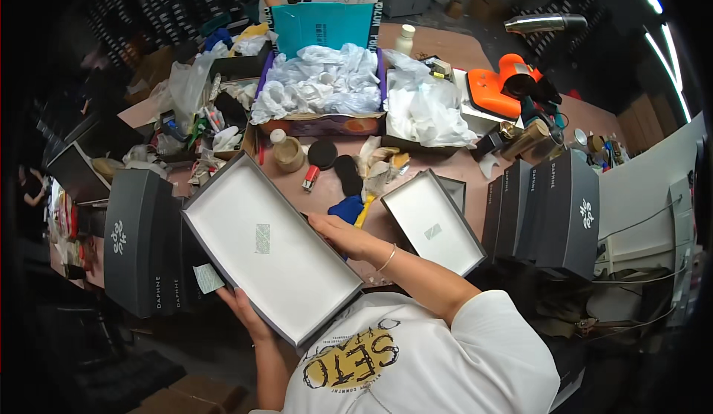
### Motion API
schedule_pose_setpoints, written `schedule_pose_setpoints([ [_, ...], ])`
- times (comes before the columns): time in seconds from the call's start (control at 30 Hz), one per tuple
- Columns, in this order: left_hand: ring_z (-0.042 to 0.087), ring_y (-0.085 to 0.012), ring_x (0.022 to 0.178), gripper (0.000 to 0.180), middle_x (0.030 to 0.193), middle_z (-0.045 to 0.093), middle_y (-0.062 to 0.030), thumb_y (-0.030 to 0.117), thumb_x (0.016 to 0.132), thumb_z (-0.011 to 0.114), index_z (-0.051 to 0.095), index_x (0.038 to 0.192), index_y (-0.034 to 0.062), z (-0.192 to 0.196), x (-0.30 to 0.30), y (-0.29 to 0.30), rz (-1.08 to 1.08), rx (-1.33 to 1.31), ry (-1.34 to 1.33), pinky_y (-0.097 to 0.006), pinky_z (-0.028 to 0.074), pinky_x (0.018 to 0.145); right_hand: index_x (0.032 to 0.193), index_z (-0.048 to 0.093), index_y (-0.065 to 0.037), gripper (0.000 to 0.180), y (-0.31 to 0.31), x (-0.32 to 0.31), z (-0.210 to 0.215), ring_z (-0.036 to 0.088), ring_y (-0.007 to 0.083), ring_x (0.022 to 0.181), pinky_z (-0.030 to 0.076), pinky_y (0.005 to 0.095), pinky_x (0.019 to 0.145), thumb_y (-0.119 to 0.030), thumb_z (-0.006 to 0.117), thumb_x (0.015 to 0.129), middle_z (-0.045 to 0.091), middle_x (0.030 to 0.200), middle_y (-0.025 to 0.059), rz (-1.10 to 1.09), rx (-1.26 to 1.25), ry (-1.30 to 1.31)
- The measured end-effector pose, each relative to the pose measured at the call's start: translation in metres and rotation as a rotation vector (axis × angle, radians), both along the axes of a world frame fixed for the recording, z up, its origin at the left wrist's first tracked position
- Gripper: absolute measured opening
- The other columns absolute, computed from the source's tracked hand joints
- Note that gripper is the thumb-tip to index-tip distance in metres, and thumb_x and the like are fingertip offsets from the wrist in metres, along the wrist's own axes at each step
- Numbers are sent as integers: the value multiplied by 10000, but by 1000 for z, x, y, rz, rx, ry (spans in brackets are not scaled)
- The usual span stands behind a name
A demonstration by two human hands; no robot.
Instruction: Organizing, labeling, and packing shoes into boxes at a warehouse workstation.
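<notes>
A shoebox part, dark grey outside and white inside, is tilted in front of my body. I cannot tell whether it is the lid or the base. My right hand grips its right long side, the thumb along the edge. Stuck or lying inside is a small pale green patterned square. At the left side of the box, my left hand is closed, with a similar patterned square at its fingertips; part of this hand is hidden by the box. Right of my right hand stands another open white-lined box with a patterned square inside.
Dark shoeboxes stand at the left and right. Across the table are a carton of crumpled white paper, white plastic bags, a jar, a red-and-white small item and an orange device.
</notes>
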State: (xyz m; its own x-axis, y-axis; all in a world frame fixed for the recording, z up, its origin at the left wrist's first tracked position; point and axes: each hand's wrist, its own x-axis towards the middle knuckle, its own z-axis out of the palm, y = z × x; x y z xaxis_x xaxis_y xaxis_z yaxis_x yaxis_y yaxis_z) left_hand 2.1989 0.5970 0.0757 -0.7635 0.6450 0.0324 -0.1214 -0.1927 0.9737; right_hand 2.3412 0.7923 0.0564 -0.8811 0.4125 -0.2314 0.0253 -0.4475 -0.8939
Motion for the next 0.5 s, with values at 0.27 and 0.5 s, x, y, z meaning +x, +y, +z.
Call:
schedule_pose_setpoints([
  [0.27,346,-271,1281,767,1413,305,-200,227,858,595,147,1421,-38,28,127,98,-417,-37,-58,-380,255,1084,1344,431,4,740,55,204,29,560,108,962,478,236,809,-610,400,933,579,1150,57,-381,129,-183],
  [0.5,306,-345,1348,785,1440,261,-260,262,894,636,132,1423,-27,-64,236,160,-643,-148,60,-446,301,1094,1198,559,25,646,79,325,-27,621,159,862,515,260,720,-550,374,969,636,1036,84,-724,-138,-388],
])
